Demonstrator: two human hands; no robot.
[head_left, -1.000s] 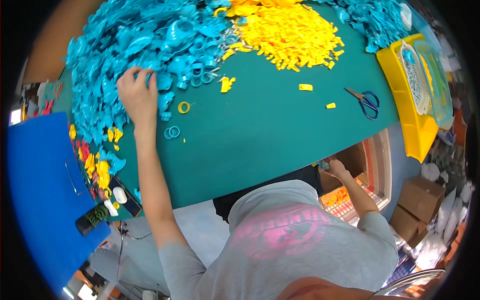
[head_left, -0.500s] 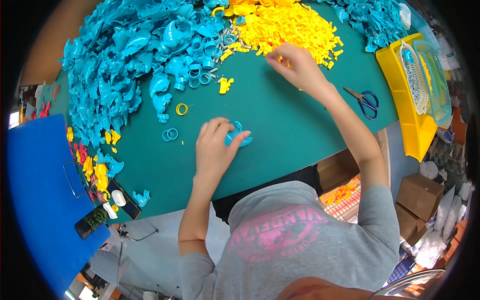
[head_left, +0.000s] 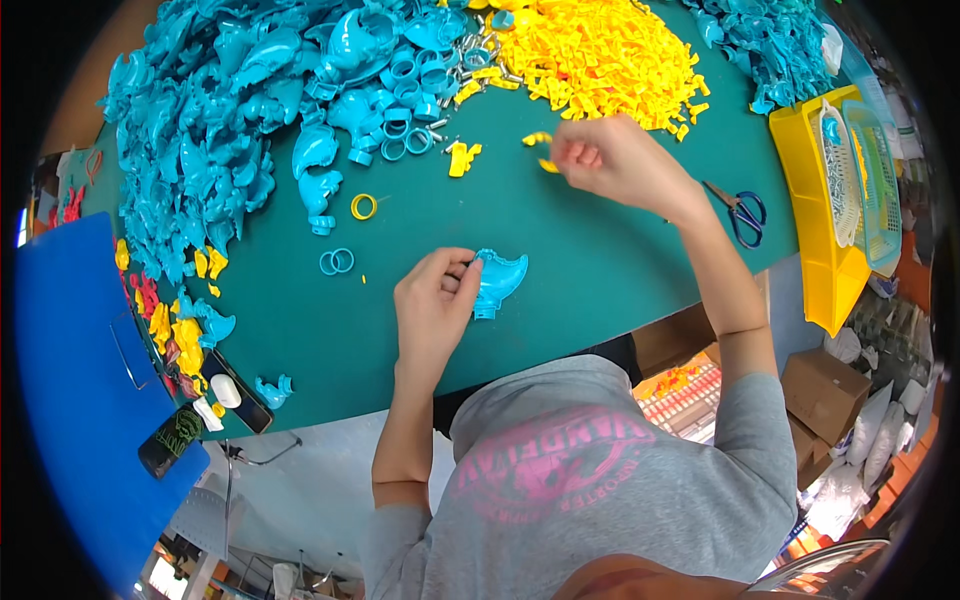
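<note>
My left hand (head_left: 432,305) pinches the edge of a curved turquoise plastic shell piece (head_left: 500,283) just over the green table. The shell has a pointed tip at the upper right and a short collar at its lower end. My right hand (head_left: 622,165) is raised in front of the heap of small yellow plastic parts (head_left: 600,60), its fingers curled. Small yellow pieces (head_left: 538,139) show right beside its fingertips; whether the fingers hold them, or something else inside, cannot be made out.
A big heap of turquoise shells (head_left: 210,130) covers the far left. Turquoise rings (head_left: 337,262), a yellow ring (head_left: 363,207) and a yellow part (head_left: 462,159) lie loose. Scissors (head_left: 745,215) lie right, near a yellow bin (head_left: 815,230). A phone (head_left: 240,395) sits at the near left edge.
My right hand has drawn back slightly from the yellow heap, toward me, and small yellow pieces now show beside its fingers. The turquoise shell has turned in my left hand and shows more fully.
</note>
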